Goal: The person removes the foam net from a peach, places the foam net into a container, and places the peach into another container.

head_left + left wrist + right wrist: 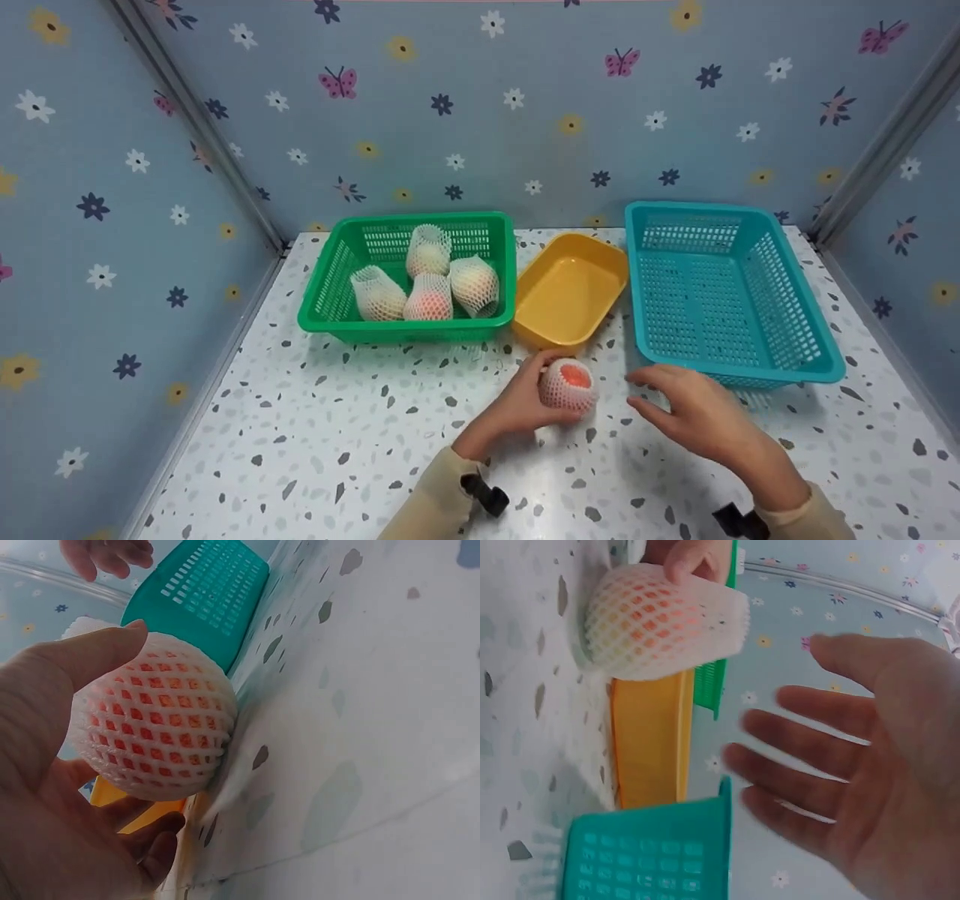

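My left hand (525, 396) holds a round red-and-yellow fruit (568, 386) in a white foam net sleeve, thumb on one side and fingers on the other. In the left wrist view the thumb presses the net (161, 716), and the fruit's base is at or close to the tabletop. The sleeve's top stands open in the head view, showing red skin. My right hand (701, 412) is apart from the fruit, to its right, holding nothing. Its fingers (802, 776) are spread and lightly bent in the right wrist view.
A green basket (409, 328) at the left contains several net-wrapped fruits (429, 296). Beside it lies a yellow tray (574, 292), just beyond the held fruit. The blue basket (694, 300) with perforated sides stands at the right, close to my right hand. Patterned panels border the speckled table (315, 450).
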The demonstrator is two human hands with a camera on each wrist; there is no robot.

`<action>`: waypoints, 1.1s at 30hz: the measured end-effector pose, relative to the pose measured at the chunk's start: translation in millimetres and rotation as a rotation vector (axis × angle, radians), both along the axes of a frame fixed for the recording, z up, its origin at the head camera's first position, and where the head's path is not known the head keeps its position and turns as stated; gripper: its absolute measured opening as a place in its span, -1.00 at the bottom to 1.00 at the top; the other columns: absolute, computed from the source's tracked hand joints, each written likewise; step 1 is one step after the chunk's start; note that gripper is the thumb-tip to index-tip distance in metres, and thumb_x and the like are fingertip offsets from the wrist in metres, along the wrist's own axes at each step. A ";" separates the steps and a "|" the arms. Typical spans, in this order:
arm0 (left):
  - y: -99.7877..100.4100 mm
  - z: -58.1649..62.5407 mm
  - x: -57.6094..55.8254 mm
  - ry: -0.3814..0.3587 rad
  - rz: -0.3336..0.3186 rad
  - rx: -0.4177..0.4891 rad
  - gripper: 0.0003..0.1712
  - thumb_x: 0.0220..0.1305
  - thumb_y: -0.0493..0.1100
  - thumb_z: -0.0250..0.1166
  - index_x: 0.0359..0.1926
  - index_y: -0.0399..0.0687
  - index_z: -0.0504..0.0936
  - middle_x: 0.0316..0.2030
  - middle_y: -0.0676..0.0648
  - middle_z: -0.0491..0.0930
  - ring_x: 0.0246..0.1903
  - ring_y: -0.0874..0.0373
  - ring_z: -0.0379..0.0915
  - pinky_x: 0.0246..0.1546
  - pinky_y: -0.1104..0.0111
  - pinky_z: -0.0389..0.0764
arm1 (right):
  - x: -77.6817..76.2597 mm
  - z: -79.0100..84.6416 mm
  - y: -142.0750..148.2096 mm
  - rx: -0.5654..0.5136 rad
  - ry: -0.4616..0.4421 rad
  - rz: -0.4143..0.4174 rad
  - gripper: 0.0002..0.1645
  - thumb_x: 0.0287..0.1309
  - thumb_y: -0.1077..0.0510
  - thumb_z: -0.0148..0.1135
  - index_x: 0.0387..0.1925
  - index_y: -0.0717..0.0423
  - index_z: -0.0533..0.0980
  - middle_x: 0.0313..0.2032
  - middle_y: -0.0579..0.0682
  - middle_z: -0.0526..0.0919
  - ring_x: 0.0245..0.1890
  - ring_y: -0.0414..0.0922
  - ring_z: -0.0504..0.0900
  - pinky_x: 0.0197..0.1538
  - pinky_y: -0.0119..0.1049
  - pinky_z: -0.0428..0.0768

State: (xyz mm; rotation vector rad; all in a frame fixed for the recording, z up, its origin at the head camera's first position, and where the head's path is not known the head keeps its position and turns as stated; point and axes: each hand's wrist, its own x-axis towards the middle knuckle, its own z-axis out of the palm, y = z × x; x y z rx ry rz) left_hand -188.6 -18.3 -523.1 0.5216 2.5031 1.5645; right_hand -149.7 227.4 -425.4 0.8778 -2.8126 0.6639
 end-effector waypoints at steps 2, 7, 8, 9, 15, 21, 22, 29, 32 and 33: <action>-4.7 3.6 3.2 0.007 0.010 -0.009 0.07 -0.38 0.16 0.48 0.21 0.17 0.14 0.04 0.05 0.24 0.03 0.19 0.23 -0.01 0.27 0.31 | 0.4 -2.9 -6.1 -0.052 0.117 0.005 -0.77 -0.02 0.00 0.24 -0.24 -0.15 0.52 -0.31 -0.33 0.52 -0.31 -0.38 0.48 -0.31 -0.38 0.50; -18.4 17.7 17.4 0.001 0.095 -0.043 -0.02 -0.28 0.06 0.47 0.20 0.10 0.16 0.08 -0.03 0.24 0.08 0.04 0.18 0.01 0.21 0.28 | -1.9 -8.6 -24.4 -0.070 0.237 0.039 -0.70 -0.12 0.06 0.30 -0.25 -0.11 0.51 -0.31 -0.27 0.50 -0.26 -0.34 0.45 -0.28 -0.39 0.49; -21.6 21.2 20.9 0.001 0.120 -0.057 -0.07 -0.25 0.02 0.47 0.18 0.12 0.18 0.06 -0.01 0.26 0.07 0.04 0.20 -0.01 0.23 0.31 | -3.2 -9.5 -28.1 -0.054 0.235 0.050 -0.67 -0.13 0.05 0.31 -0.22 -0.10 0.50 -0.28 -0.25 0.50 -0.24 -0.33 0.44 -0.24 -0.37 0.48; -25.0 24.1 24.1 0.007 0.136 -0.064 -0.14 -0.21 -0.01 0.45 0.15 0.15 0.22 0.05 0.02 0.28 0.05 0.05 0.23 -0.03 0.23 0.33 | -4.6 -10.5 -31.5 -0.042 0.230 0.065 -0.63 -0.13 0.06 0.31 -0.19 -0.08 0.49 -0.25 -0.22 0.49 -0.20 -0.30 0.43 -0.21 -0.34 0.48; -40.8 41.0 43.7 0.094 0.139 -0.177 -0.48 -0.01 -0.06 0.33 0.02 0.13 0.40 -0.08 0.06 0.42 -0.10 0.09 0.38 -0.18 0.27 0.43 | -14.9 -14.4 -45.5 0.021 0.200 0.119 -0.47 -0.13 0.06 0.30 -0.03 0.02 0.42 -0.11 -0.14 0.46 -0.05 -0.18 0.37 -0.03 -0.22 0.39; -48.3 42.1 57.7 0.304 0.130 -0.437 -0.61 0.03 0.03 0.26 -0.08 0.10 0.48 -0.21 0.12 0.47 -0.24 0.17 0.41 -0.28 0.27 0.43 | -26.6 -14.1 -57.2 0.079 0.140 0.152 -0.28 -0.14 0.08 0.31 0.14 -0.10 0.30 0.03 -0.15 0.38 0.01 -0.17 0.33 0.00 -0.21 0.38; -49.1 40.8 58.6 0.331 0.128 -0.466 -0.63 0.03 0.03 0.26 -0.10 0.09 0.49 -0.23 0.11 0.48 -0.26 0.17 0.41 -0.30 0.26 0.43 | -28.7 -13.8 -59.5 0.086 0.125 0.161 -0.25 -0.15 0.08 0.32 0.17 -0.12 0.27 0.05 -0.15 0.37 0.03 -0.16 0.33 0.00 -0.19 0.38; -53.4 28.3 60.8 0.332 0.131 -0.558 -0.66 0.06 0.04 0.23 -0.13 0.06 0.52 -0.25 0.03 0.50 -0.33 0.17 0.39 -0.36 0.24 0.41 | -39.0 -17.4 -75.0 0.134 0.063 0.160 -0.31 -0.20 -0.03 0.36 0.08 -0.14 0.35 -0.07 -0.14 0.45 -0.15 -0.16 0.43 -0.21 -0.22 0.48; -54.9 24.4 62.1 0.311 0.134 -0.552 -0.68 0.07 0.04 0.22 -0.14 0.07 0.52 -0.26 0.04 0.49 -0.35 0.18 0.37 -0.37 0.25 0.40 | -41.3 -20.7 -79.6 0.144 0.067 0.138 -0.46 -0.20 0.05 0.36 -0.07 -0.12 0.45 -0.19 -0.18 0.51 -0.23 -0.21 0.45 -0.28 -0.30 0.48; -55.2 23.4 62.7 0.308 0.134 -0.545 -0.68 0.07 0.04 0.22 -0.15 0.07 0.52 -0.26 0.04 0.48 -0.35 0.18 0.38 -0.37 0.25 0.40 | -42.0 -21.9 -80.7 0.142 0.068 0.137 -0.51 -0.20 0.10 0.36 -0.11 -0.10 0.47 -0.23 -0.18 0.52 -0.25 -0.22 0.46 -0.29 -0.31 0.48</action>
